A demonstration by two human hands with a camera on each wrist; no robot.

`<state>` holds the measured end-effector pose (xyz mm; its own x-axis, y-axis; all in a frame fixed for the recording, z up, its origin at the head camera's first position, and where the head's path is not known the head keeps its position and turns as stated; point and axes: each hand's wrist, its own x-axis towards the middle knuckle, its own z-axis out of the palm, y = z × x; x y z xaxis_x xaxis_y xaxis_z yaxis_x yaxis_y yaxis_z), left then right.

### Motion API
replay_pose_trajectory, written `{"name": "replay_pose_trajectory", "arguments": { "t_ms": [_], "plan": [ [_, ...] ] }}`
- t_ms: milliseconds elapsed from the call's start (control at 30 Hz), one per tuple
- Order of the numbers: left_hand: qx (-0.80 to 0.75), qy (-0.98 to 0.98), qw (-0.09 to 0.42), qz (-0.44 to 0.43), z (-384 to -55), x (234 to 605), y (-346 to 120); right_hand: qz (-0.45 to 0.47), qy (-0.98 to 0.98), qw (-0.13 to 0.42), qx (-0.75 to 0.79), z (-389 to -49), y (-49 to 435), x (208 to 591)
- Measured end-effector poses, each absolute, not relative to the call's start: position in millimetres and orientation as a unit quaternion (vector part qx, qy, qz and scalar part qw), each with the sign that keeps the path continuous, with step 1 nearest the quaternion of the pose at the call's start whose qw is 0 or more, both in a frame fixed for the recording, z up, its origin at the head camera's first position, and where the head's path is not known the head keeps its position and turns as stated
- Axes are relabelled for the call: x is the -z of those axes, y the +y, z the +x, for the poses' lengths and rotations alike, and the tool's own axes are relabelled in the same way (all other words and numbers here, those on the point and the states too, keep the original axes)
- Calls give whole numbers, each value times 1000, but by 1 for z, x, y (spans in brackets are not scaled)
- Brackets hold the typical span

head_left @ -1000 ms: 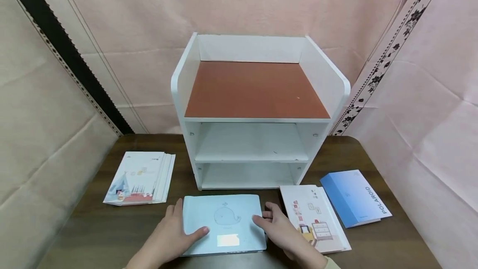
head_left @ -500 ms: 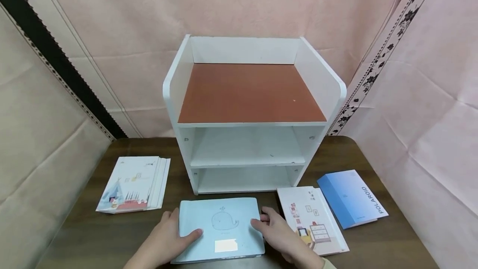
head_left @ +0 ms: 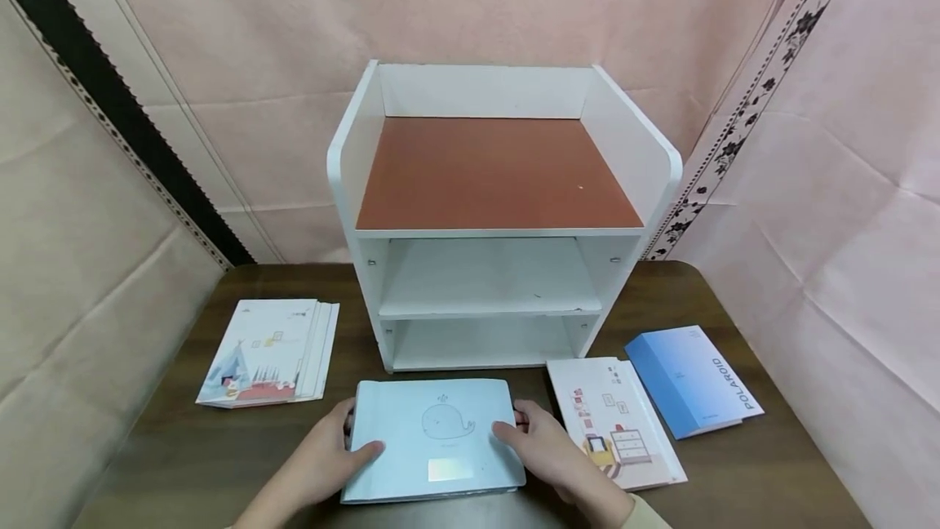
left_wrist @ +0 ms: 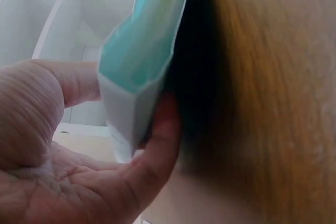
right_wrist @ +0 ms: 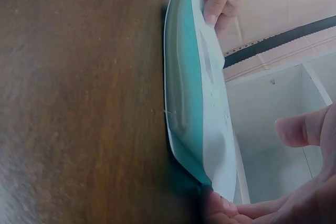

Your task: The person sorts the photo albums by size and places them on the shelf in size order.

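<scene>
The shelf has two compartments facing near. The book is nearer, just apart from it: the left hand pinches its left side, the right hand curls round its right edge, fingertips partly hidden. Table separates it from booklets at left.

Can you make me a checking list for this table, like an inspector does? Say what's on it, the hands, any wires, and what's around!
Surface: brown table, shiny near the front.
Job's things: light blue book with a whale drawing on its cover.
Clutter: white books piled at the left; more white books and a blue book marked POLAROID at the right.
Hands: left hand pinches the light blue book; right hand touches its right edge.
Cables: nothing seen.
Surroundings: white shelf at the back; pale curtains behind and at both sides.
</scene>
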<state>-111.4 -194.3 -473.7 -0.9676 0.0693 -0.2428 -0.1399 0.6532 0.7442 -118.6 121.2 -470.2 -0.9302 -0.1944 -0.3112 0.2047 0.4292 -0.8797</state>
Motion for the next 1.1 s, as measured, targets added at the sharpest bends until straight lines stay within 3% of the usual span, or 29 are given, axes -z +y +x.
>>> {"name": "replay_pose_trajectory", "arguments": {
  "t_ms": [500, 1100],
  "plan": [
    [-640, 749, 174, -13, -104, 469, -190, -9, 838, 163, 521, -115, 118, 467],
    [-704, 688, 170, 47, -90, 441, -189, -5, 807, 175, 564, -107, 123, 471]
  ]
}}
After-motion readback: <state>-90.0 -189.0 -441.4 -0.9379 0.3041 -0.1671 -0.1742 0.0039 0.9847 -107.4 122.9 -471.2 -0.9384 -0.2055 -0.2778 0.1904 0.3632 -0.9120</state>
